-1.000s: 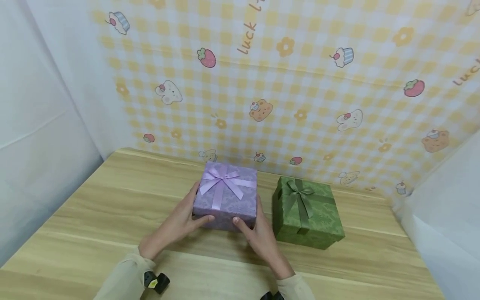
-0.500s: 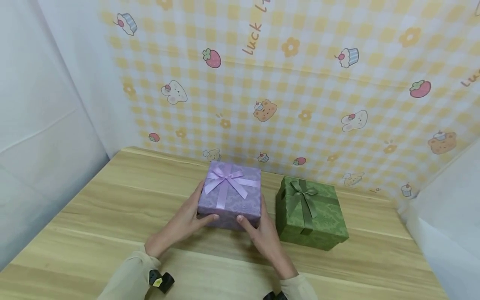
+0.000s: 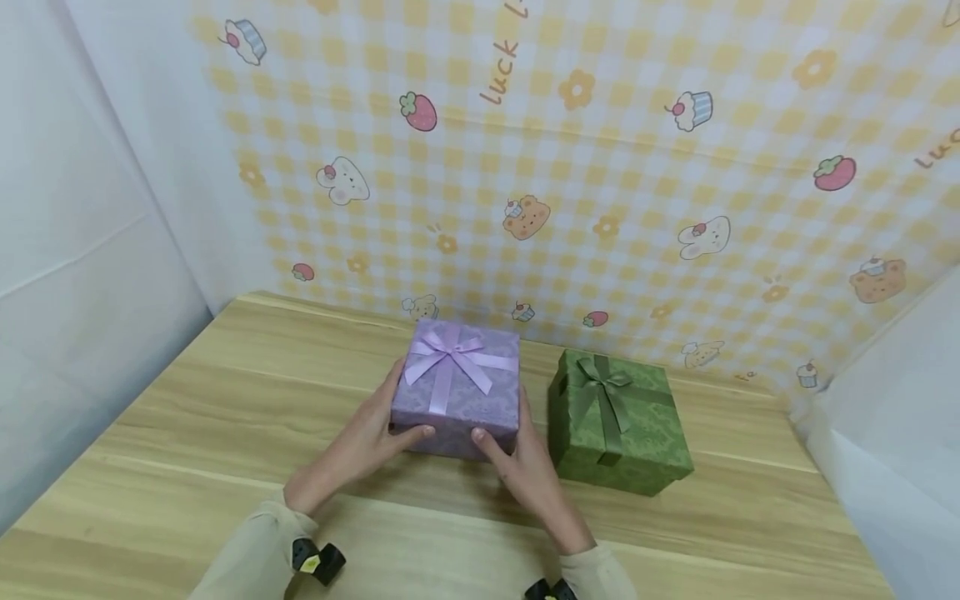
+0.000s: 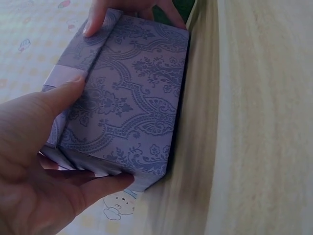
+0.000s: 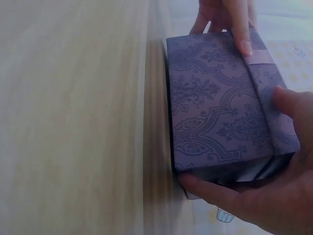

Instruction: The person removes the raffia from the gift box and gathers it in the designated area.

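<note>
A purple patterned gift box point(image 3: 455, 392), its lid tied with a lilac ribbon bow point(image 3: 448, 354), sits upright at the tabletop near the back. My left hand point(image 3: 367, 437) grips its left side, the thumb on the front of the lid and the other fingers along the side. From the right, my right hand point(image 3: 528, 467) holds the box the same way, thumb on the lid's front edge. In the left wrist view the box's patterned front point(image 4: 129, 93) shows, with a dark line along its bottom. A green gift box point(image 3: 621, 421) with a dark green bow stands to the right, apart from the purple one.
The light wood table point(image 3: 187, 442) reaches back to a yellow checked cloth point(image 3: 465, 167) printed with cartoons. White sheets hang at the left point(image 3: 90, 208) and right point(image 3: 900, 400). Black wrist devices point(image 3: 318, 561) are strapped over the beige sleeves.
The head view shifts slightly sideways and back. Both hands keep their hold on the purple gift box, which stays in nearly the same place beside the green one.
</note>
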The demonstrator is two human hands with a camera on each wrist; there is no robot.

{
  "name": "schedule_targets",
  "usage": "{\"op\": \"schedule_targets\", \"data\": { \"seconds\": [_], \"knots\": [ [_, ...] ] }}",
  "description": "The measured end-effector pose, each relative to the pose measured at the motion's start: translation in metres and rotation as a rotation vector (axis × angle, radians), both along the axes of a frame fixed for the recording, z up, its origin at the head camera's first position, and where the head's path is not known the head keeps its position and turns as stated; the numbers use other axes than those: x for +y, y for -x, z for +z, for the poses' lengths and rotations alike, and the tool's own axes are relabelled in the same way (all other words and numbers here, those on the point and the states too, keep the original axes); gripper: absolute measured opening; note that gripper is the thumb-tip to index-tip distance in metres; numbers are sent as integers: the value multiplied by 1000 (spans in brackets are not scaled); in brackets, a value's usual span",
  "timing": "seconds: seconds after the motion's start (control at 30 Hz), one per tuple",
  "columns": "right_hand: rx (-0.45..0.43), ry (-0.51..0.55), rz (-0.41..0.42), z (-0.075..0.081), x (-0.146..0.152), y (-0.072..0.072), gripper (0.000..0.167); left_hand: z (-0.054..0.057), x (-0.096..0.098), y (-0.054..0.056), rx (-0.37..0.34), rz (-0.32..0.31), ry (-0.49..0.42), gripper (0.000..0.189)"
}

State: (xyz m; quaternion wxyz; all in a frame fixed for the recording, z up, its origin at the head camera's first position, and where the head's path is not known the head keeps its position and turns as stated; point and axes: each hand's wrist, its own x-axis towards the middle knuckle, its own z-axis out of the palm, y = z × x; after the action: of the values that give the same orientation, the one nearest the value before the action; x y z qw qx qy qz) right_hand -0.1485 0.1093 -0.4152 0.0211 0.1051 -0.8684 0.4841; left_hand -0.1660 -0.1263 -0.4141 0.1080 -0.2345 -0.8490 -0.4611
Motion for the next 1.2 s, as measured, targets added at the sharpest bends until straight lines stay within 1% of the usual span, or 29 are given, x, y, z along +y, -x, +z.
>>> {"op": "schedule_targets", "data": {
  "seconds": [0.23, 0.43, 0.53, 0.63, 0.83, 1.0, 1.2],
  "knots": [
    [-9, 2, -22, 2, -4, -1, 94, 6, -3, -2, -31, 8, -18, 98],
    [-13, 9, -18, 0, -6, -2, 94, 4, -4, -3, -35, -2, -18, 98],
    [-18, -1, -12, 0, -7, -2, 95, 3, -5, -4, -34, 3, -21, 98],
    [-15, -21, -25, 0, -7, -3, 95, 5, -5, -4, -30, 6, -17, 98],
    [33, -48, -42, 3, -6, -2, 95, 8, -4, -3, -24, 14, 2, 98],
    [46, -62, -66, 4, -6, -3, 95, 8, -4, -2, -18, 14, 13, 99],
    [105, -68, -65, 9, -3, -5, 92, 11, -1, -1, 5, -15, -26, 97]
  ]
}}
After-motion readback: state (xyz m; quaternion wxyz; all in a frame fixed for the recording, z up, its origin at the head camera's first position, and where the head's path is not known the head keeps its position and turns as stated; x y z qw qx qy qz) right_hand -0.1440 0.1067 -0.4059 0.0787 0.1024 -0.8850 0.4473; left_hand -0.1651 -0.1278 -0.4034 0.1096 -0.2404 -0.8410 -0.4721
